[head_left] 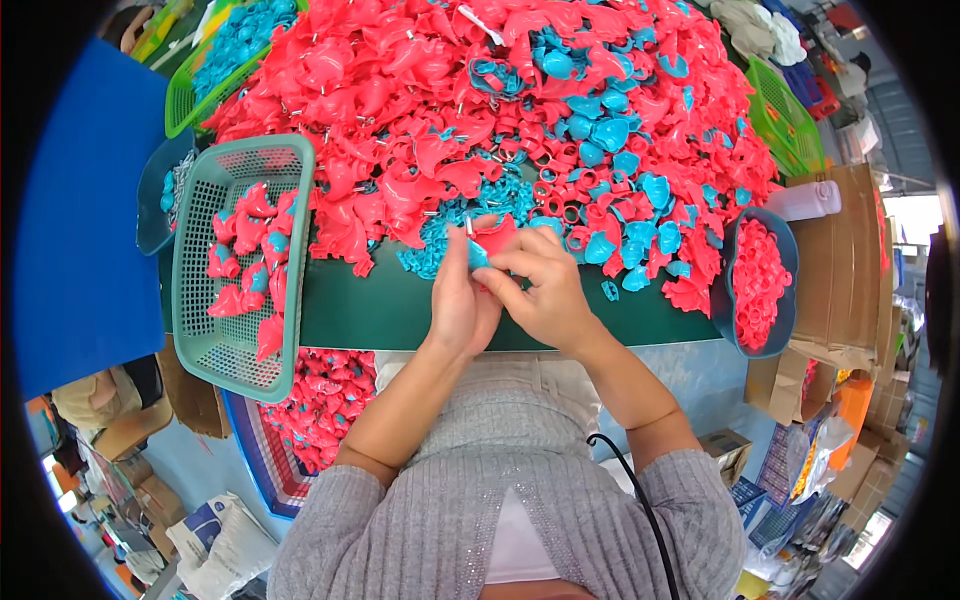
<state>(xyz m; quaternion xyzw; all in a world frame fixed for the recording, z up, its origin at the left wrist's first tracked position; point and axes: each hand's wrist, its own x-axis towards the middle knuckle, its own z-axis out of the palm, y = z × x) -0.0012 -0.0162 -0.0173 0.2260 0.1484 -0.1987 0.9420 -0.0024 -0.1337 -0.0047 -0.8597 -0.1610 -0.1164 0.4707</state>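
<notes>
My left hand (pixel 462 300) and my right hand (pixel 545 290) meet above the front edge of the green table (pixel 400 315). Between their fingertips they hold a small red plastic piece with a blue part and a thin metal pin (pixel 482 245). Just behind the hands lies a big heap of red plastic parts (pixel 400 110) mixed with blue plastic parts (pixel 610 140) and small rings. How the held parts join is hidden by my fingers.
A teal mesh basket (pixel 215 345) at the left holds several assembled red and blue pieces. A dark blue bowl (pixel 785 300) of small red parts sits at the right. A green basket (pixel 785 120) and cardboard boxes (pixel 840 260) stand farther right. A woven tub of red pieces (pixel 320 400) sits below the table.
</notes>
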